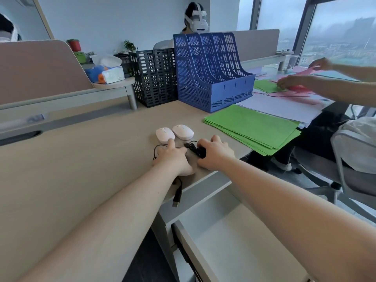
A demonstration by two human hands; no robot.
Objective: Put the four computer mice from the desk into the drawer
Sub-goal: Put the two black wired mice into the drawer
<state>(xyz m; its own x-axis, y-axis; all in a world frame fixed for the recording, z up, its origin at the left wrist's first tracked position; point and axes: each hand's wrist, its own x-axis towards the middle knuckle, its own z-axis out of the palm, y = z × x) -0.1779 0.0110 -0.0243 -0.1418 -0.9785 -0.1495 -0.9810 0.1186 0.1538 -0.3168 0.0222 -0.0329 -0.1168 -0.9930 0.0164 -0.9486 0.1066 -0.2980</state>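
Observation:
Two pale pink wireless mice lie side by side on the desk, the left pink mouse point(164, 135) and the right pink mouse point(183, 131). Just in front of them my left hand point(174, 158) covers a wired mouse that is almost fully hidden; its black cable loops out on the left and its USB plug point(176, 201) hangs over the desk edge. My right hand point(215, 152) is closed over a black wired mouse point(200, 152) whose cable bunches between my hands. The drawer point(234, 237) stands pulled out below the desk edge, its inside bare.
A stack of green paper point(252, 127) lies right of the mice. A blue file rack point(213, 72) and a black one point(155, 76) stand behind. Another person's hands point(295, 81) sort coloured sheets at the far right, and an office chair stands beside the drawer.

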